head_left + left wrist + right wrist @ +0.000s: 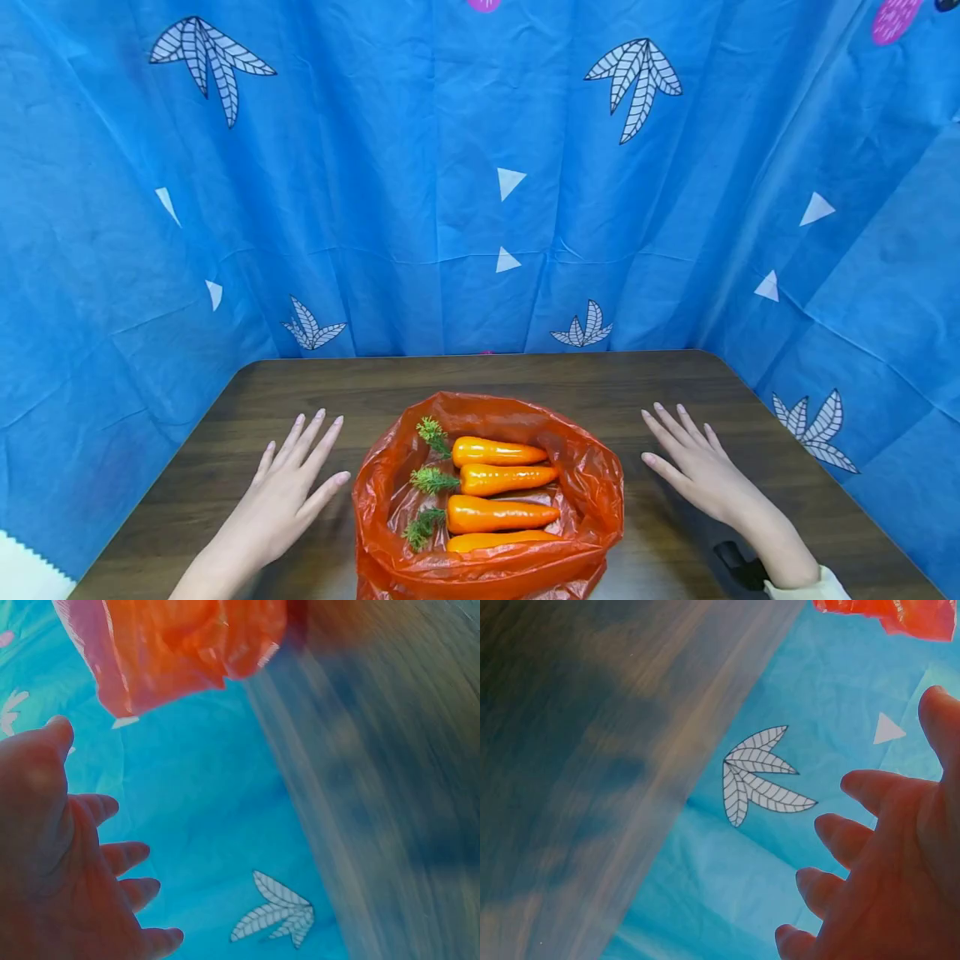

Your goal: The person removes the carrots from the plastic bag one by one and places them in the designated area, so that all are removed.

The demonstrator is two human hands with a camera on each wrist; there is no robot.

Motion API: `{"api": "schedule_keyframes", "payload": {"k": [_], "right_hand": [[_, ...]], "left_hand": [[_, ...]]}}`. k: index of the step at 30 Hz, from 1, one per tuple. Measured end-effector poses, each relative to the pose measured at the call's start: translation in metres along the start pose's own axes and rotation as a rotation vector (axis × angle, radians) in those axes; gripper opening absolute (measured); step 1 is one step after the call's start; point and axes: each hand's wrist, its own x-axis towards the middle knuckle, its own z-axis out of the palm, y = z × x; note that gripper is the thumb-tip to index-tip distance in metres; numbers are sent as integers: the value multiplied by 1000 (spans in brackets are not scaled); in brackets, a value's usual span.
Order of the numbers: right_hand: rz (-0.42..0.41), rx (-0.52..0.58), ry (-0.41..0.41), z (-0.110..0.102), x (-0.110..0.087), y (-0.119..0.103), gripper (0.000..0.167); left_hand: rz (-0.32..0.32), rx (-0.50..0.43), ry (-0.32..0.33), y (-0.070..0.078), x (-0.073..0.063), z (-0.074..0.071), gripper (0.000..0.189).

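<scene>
A red plastic bag (491, 575) stands with its mouth wide at the front middle of the table. Inside lie several orange carrots (504, 514) in a row, their green tops (435, 481) pointing left. To the left of the bag, my left hand (277, 500) is held palm down with fingers straight and spread, apart from the bag. My right hand (701, 471) is on the other side, likewise flat with straight fingers, and holds nothing. Both wrist views show the palms bare, with part of the red bag (195, 645) at the top edge.
The dark wooden table (300, 383) has rounded far corners. A blue curtain (450, 167) with leaf and triangle prints hangs behind it and along both sides. A black strap (738, 567) is at the right wrist, beside a pale sleeve (810, 587).
</scene>
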Motion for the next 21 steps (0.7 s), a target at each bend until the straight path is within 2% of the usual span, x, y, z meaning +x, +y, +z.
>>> {"api": "schedule_keyframes", "payload": {"k": [11,17,21], "right_hand": [[-74,-30,20,-3,-1,-19,66],[-159,-35,81,-2,1,-37,63],[-255,25,143,6,2,-50,57]], "left_hand": [[39,-65,-21,16,5,1,64],[45,-111,-43,23,5,9,62],[49,-132,-55,26,5,16,60]]}}
